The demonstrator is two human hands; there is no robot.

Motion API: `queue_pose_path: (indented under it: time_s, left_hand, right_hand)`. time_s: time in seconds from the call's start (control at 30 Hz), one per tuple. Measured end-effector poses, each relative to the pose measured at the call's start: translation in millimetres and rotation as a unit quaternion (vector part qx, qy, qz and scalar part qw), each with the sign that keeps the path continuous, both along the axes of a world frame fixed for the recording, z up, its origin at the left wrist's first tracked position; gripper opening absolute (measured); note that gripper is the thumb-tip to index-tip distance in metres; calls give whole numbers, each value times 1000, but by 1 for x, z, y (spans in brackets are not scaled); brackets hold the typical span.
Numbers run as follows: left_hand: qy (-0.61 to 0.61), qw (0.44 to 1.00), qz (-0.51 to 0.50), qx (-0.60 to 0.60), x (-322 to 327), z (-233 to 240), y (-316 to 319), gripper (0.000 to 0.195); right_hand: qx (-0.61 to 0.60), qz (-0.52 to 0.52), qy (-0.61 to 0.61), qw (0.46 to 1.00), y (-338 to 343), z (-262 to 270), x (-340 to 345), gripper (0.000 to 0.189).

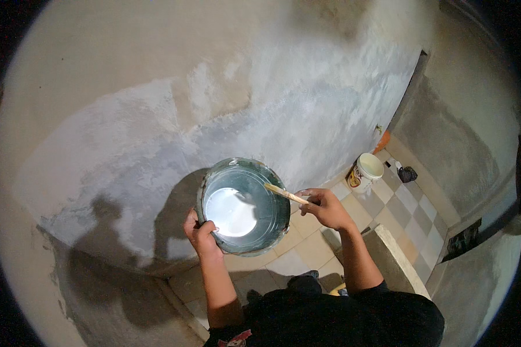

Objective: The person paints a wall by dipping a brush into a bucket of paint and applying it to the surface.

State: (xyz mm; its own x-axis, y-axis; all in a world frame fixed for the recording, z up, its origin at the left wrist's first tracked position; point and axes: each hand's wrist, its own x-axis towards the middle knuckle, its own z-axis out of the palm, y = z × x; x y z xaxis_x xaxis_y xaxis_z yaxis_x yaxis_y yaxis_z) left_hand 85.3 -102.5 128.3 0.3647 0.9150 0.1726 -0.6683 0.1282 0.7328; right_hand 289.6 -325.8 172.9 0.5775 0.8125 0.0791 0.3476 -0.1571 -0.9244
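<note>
My left hand point(205, 234) grips the left rim of a dark green bucket point(267, 208) and holds it tilted, so its mouth faces me. White liquid point(231, 212), which looks like paint, lies in the bottom. Between the thumb and fingers of my right hand point(325, 207) is the wooden handle of a paintbrush point(288, 193). Its far end reaches over the bucket's right rim, above the liquid; the bristles are hard to make out. Behind the bucket stands a plastered wall point(134, 126) with patchy whitish coating over a beige surface.
A white plastic tub point(370, 167) stands on the tiled floor point(373, 199) by the wall's foot. Near it lie a black bundle point(407, 174) and an orange object point(382, 142). A low partition point(395, 260) rises right of my right forearm. A small tap point(378, 129) juts from the wall.
</note>
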Motion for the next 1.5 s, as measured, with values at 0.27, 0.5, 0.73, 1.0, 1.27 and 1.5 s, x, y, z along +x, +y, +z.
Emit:
queue_pose_path:
  time_s: [0.27,0.5,0.73,1.0,1.27,1.5]
  left_hand:
    - [17,997,-16,71,-6,-36,36,20]
    - [19,988,14,151,-11,-19,37,24]
    - [34,980,52,191,-14,-16,36,26]
    - [58,982,37,174,-16,-5,29,29]
    - [69,985,40,154,-16,-8,26,30]
    - [83,985,63,141,-14,0,16,30]
  right_hand:
    - [-44,3,-78,996,13,-19,-24,34]
    - [-72,31,-258,963,41,-7,-45,39]
    - [-70,107,-320,939,62,-34,-45,37]
    - [-179,94,-344,917,77,-56,-57,37]
    - [18,79,-256,963,67,-50,-46,31]
    - [16,88,32,995,58,-71,-39,26]
